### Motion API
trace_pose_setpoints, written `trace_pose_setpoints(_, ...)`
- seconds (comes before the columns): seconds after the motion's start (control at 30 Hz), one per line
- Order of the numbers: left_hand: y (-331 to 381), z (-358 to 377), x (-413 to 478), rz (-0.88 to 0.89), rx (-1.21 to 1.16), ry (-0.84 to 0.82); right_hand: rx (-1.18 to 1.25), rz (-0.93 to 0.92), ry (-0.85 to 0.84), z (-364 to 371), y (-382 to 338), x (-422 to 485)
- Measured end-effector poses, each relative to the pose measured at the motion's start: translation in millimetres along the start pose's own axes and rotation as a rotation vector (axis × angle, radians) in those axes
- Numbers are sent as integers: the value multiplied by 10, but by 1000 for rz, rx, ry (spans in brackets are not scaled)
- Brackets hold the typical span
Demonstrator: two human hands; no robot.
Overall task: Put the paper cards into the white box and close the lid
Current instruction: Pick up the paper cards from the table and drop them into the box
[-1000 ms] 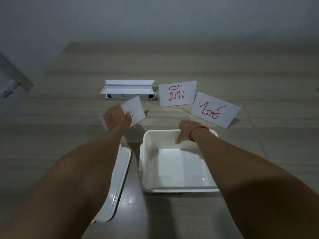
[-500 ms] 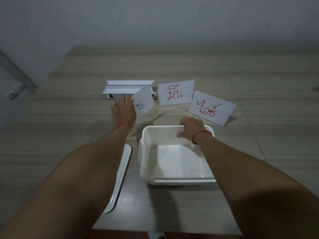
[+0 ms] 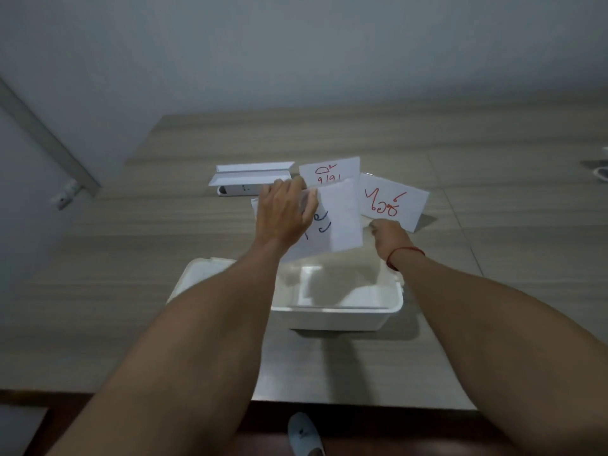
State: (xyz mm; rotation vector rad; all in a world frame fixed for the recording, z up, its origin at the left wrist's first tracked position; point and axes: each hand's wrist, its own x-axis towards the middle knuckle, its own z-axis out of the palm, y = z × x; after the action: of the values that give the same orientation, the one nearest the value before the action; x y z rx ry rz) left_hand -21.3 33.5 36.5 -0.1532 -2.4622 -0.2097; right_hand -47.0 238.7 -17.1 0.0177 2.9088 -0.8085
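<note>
My left hand [image 3: 284, 210] grips a folded white card with blue writing [image 3: 339, 222] and holds it tilted above the far side of the open white box [image 3: 339, 315]. My right hand [image 3: 390, 235] is closed on the box's far right rim. Two more folded cards with red writing stand on the table behind the box: one [image 3: 332, 171] partly hidden by the held card, the other [image 3: 393, 200] to its right. The box's white lid [image 3: 197, 278] lies left of the box, mostly hidden under my left forearm.
A white stand with a small white device under it [image 3: 250, 181] sits at the back left of the wooden table [image 3: 493, 258]. The table's front edge runs near my elbows; a slipper [image 3: 304, 434] shows on the floor below. A wall rises behind the table.
My left hand has carried the blue-written card rightward and up, from beside the stand to above the box. The right hand stays on the box's rim. The view has tilted down.
</note>
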Motion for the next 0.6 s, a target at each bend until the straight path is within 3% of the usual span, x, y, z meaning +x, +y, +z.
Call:
trace_pose_setpoints(0.17,169,91,-255,89,33,-52,-24,-4,25,-45,8,-53)
trace_pose_setpoints(0.37,321,96,-412,53,-43,-143,-45,16,29,-79,8,-85)
trace_pose_setpoints(0.5,348,155,-767,-13,-96,-391,-69,2,30,-60,27,-75)
trace_pose_setpoints(0.6,379,190,-945,-164,-203,-582,-87,18,48,-30,11,-80)
